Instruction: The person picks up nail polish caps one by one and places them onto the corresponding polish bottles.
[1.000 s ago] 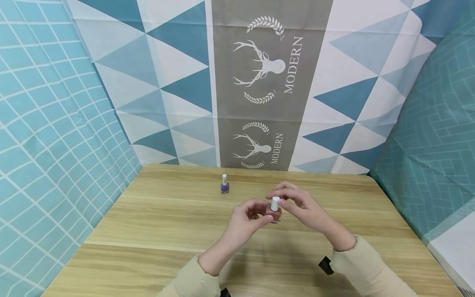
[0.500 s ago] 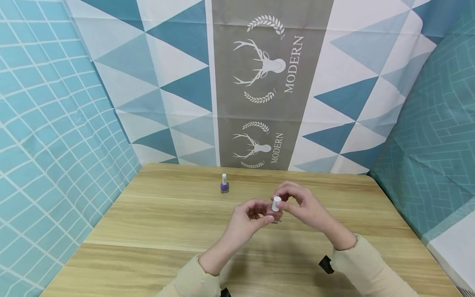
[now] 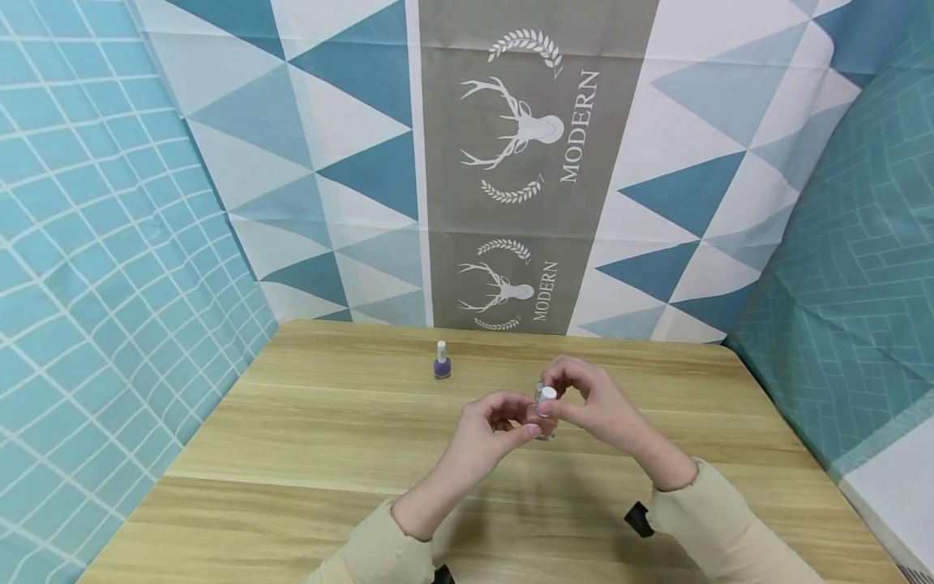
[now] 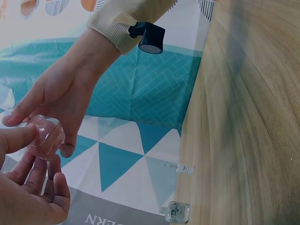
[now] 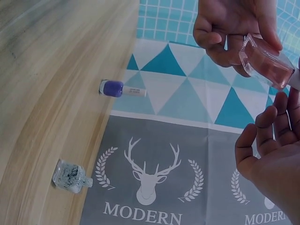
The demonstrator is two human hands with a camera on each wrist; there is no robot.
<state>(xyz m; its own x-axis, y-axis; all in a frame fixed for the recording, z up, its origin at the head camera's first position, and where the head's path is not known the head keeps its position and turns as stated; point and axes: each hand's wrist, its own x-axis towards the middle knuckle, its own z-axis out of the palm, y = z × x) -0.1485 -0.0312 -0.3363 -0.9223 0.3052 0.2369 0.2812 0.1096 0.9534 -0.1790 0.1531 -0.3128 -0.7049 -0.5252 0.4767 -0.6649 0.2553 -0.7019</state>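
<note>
Work seems midway: far clear bottle [image 5: 70,177] uncapped, purple bottle [image 5: 112,88] left of it capped, and pink bottle [image 5: 265,64] above the worktop [image 3: 328,438], gripped by the left hand [image 3: 481,428], its cap [image 3: 547,394], seemingly on, pinched by the right hand's [image 3: 594,405] fingers

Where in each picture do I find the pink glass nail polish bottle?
Head: the pink glass nail polish bottle is below and right of centre, between left hand and right hand.
Left wrist: left side, slightly below mid-height.
Right wrist: upper right.
Shared landmark: white MODERN lettering, partial in left wrist.
</note>
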